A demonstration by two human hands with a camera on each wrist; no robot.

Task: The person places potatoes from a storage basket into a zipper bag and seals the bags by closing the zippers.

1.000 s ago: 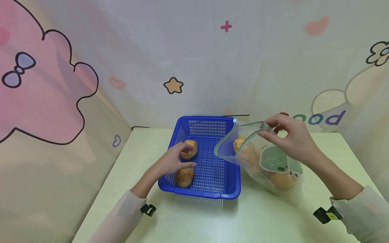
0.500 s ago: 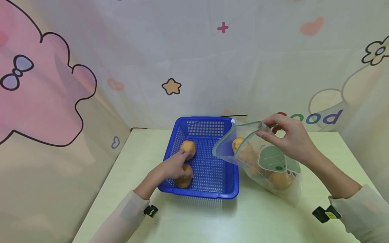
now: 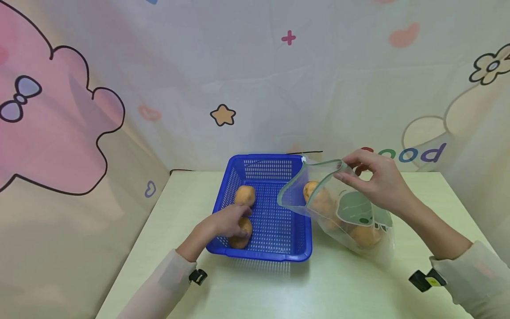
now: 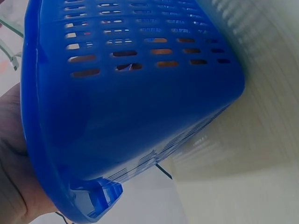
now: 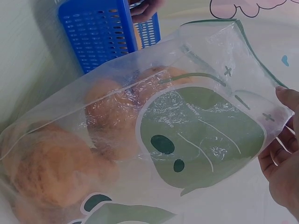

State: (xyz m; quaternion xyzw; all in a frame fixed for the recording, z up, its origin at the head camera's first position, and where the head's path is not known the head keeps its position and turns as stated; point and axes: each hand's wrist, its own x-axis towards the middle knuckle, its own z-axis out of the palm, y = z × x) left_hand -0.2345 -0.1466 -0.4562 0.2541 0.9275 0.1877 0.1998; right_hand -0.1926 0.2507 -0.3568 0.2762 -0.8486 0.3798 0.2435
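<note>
My left hand (image 3: 225,221) reaches over the near wall of a blue plastic basket (image 3: 263,255), its fingers and thumb curved round the nearer potato (image 3: 240,241). Another potato (image 3: 245,195) lies just beyond the fingertips. In the left wrist view the basket's wall (image 4: 121,102) hides most of that hand and what it grips. On the right, my right hand (image 3: 376,179) pinches the top edge of a clear zip bag (image 3: 354,206) printed with a green cartoon. The bag's mouth gapes over the basket's right side. Several potatoes (image 5: 51,168) show through the plastic.
Basket and bag rest on a pale green table (image 3: 255,292). A printed cloth (image 3: 255,88) hangs behind it and along the sides. The bag's mouth overlaps the basket's right rim in the head view.
My left hand has moved down and nearer, from above the gap between the two potatoes onto the nearer one, and its fingers have closed in. My right hand keeps its hold on the bag.
</note>
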